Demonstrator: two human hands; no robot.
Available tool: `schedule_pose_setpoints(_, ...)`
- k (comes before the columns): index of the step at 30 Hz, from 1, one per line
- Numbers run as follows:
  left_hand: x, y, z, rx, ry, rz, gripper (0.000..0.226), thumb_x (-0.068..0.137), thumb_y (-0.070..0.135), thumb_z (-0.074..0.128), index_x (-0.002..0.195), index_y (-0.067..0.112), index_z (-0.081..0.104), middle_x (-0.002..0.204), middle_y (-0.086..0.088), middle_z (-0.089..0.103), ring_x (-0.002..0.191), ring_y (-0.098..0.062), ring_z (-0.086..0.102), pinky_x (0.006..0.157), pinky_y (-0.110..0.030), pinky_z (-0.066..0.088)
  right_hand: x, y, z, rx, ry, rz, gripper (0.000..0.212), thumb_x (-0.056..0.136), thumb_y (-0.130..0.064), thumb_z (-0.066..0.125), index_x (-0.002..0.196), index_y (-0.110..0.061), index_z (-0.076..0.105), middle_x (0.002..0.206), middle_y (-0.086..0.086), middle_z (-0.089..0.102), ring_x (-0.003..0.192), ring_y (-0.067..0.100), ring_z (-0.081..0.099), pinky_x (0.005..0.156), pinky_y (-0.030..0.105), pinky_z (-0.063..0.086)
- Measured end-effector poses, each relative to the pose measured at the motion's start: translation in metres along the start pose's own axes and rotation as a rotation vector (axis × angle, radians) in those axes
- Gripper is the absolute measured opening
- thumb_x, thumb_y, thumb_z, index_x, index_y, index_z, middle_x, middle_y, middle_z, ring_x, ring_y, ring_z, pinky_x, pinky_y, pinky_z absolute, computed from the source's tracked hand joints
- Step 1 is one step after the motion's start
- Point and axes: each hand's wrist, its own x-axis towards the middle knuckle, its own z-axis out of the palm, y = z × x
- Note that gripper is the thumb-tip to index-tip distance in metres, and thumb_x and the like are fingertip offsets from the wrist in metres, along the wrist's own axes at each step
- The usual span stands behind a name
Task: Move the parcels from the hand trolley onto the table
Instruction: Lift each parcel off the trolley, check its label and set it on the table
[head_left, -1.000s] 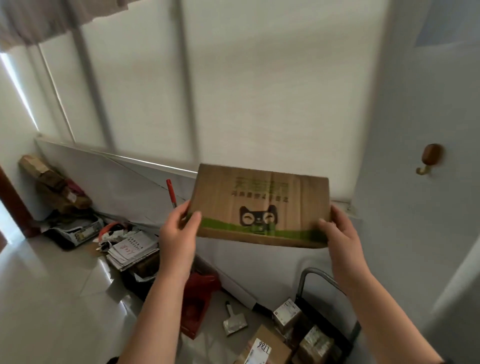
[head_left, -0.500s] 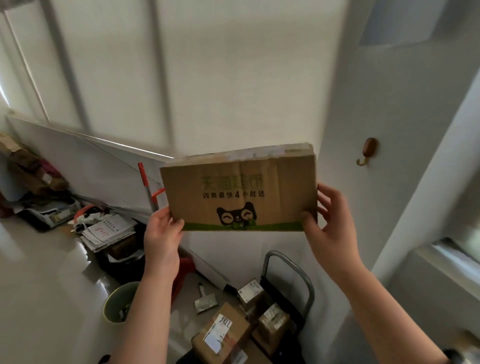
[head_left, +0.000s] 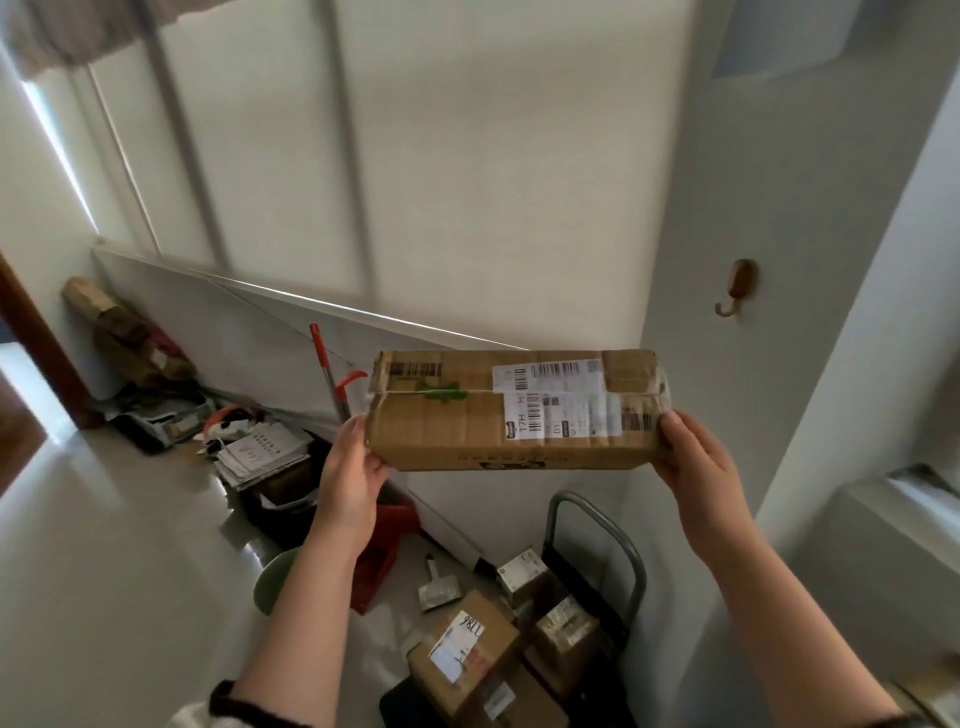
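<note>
I hold a flat brown cardboard parcel (head_left: 457, 431) in the air at chest height, its taped top with white barcode labels turned towards me. My left hand (head_left: 350, 478) grips its left end and my right hand (head_left: 698, 462) grips its right end. Below, the hand trolley (head_left: 597, 525) with a grey metal handle stands against the wall, loaded with several smaller cardboard parcels (head_left: 467, 660). No table is in view.
A white wall with a brown hook (head_left: 737, 288) rises on the right. Along the left wall lie stacked papers (head_left: 265, 452), a red stool (head_left: 384, 551), a red-handled pole (head_left: 327, 374), a green bowl (head_left: 270, 582) and a scraper (head_left: 436, 587) on the glossy floor.
The parcel has tipped forward: its printed side with the cat logo faced me before, and now the labelled top faces me. It has also dropped slightly lower.
</note>
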Motion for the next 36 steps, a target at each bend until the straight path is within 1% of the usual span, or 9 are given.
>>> schedule_pose_setpoints(3, -0.003, 0.008, -0.004, 0.025, -0.059, 0.015, 0.028, 0.100, 0.029, 0.036, 0.107, 0.022, 0.063, 0.105, 0.004, 0.071, 0.108, -0.016, 0.063, 0.089, -0.033, 0.045, -0.002, -0.002, -0.005, 0.009, -0.025, -0.026, 0.029, 0.098, -0.017, 0.041, 0.117, -0.010, 0.061, 0.108, 0.011, 0.065, 0.102, 0.023, 0.059, 0.096, 0.033, 0.046)
schedule_pose_setpoints(5, -0.004, 0.017, -0.009, 0.008, -0.116, 0.056, 0.027, 0.099, 0.026, 0.039, 0.100, 0.020, 0.065, 0.102, -0.002, 0.068, 0.100, -0.017, 0.063, 0.086, -0.035, 0.045, -0.001, -0.005, -0.010, 0.047, -0.087, -0.076, 0.032, 0.095, -0.004, 0.037, 0.111, -0.016, 0.063, 0.101, 0.003, 0.069, 0.098, 0.018, 0.061, 0.092, 0.030, 0.048)
schedule_pose_setpoints(9, -0.006, 0.033, -0.015, -0.076, -0.184, 0.154, 0.034, 0.088, 0.048, 0.048, 0.090, 0.020, 0.068, 0.094, -0.002, 0.065, 0.089, -0.016, 0.059, 0.072, -0.028, 0.049, -0.003, -0.006, -0.018, 0.116, -0.157, -0.145, 0.049, 0.084, 0.017, 0.034, 0.104, -0.014, 0.067, 0.096, 0.000, 0.072, 0.093, 0.013, 0.065, 0.080, 0.021, 0.052)
schedule_pose_setpoints(11, -0.007, 0.032, -0.016, -0.026, -0.146, 0.124, 0.046, 0.085, 0.054, 0.049, 0.097, 0.012, 0.062, 0.099, -0.008, 0.063, 0.092, -0.019, 0.060, 0.073, -0.029, 0.051, -0.006, -0.001, -0.019, 0.125, -0.139, -0.119, 0.055, 0.078, 0.021, 0.032, 0.094, -0.015, 0.070, 0.090, 0.000, 0.072, 0.088, 0.012, 0.066, 0.077, 0.019, 0.053)
schedule_pose_setpoints(16, -0.025, 0.006, -0.023, 0.067, -0.099, -0.033, 0.045, 0.083, 0.039, 0.055, 0.121, 0.014, 0.055, 0.111, -0.009, 0.063, 0.099, -0.022, 0.063, 0.071, -0.031, 0.054, -0.021, 0.020, -0.027, 0.169, -0.136, 0.062, 0.039, 0.086, 0.002, 0.025, 0.098, -0.008, 0.061, 0.082, -0.002, 0.073, 0.078, 0.010, 0.067, 0.071, 0.018, 0.054)
schedule_pose_setpoints(22, -0.041, 0.000, -0.026, 0.073, -0.115, -0.067, 0.037, 0.087, 0.030, 0.055, 0.120, 0.014, 0.058, 0.110, -0.009, 0.064, 0.097, -0.019, 0.064, 0.067, -0.026, 0.055, -0.028, 0.025, -0.029, 0.053, -0.078, 0.029, 0.025, 0.095, -0.006, 0.038, 0.094, -0.014, 0.062, 0.074, -0.005, 0.068, 0.070, 0.006, 0.064, 0.067, 0.017, 0.051)
schedule_pose_setpoints(27, -0.040, 0.020, -0.033, 0.051, -0.182, 0.072, 0.032, 0.079, 0.012, 0.053, 0.107, 0.024, 0.062, 0.104, -0.002, 0.066, 0.095, -0.017, 0.065, 0.070, -0.029, 0.055, -0.029, 0.008, -0.032, 0.213, -0.141, -0.030, 0.039, 0.096, -0.014, 0.027, 0.110, -0.014, 0.063, 0.102, -0.004, 0.070, 0.087, 0.014, 0.066, 0.071, 0.025, 0.055)
schedule_pose_setpoints(31, -0.045, 0.026, -0.034, 0.220, -0.161, 0.182, 0.037, 0.085, -0.002, 0.059, 0.091, 0.033, 0.068, 0.094, 0.005, 0.070, 0.094, -0.014, 0.066, 0.078, -0.030, 0.054, -0.033, 0.004, -0.029, 0.222, -0.126, -0.001, 0.047, 0.099, -0.028, 0.030, 0.088, -0.031, 0.076, 0.090, -0.011, 0.072, 0.084, 0.005, 0.067, 0.074, 0.022, 0.055)
schedule_pose_setpoints(36, -0.058, 0.015, -0.034, 0.145, -0.035, 0.007, 0.040, 0.094, 0.001, 0.046, 0.076, 0.027, 0.071, 0.081, 0.000, 0.071, 0.079, -0.017, 0.067, 0.065, -0.030, 0.056, -0.047, 0.016, -0.028, 0.110, -0.080, 0.063, 0.043, 0.099, -0.036, 0.034, 0.087, -0.034, 0.075, 0.079, -0.010, 0.070, 0.074, 0.004, 0.065, 0.061, 0.023, 0.055)
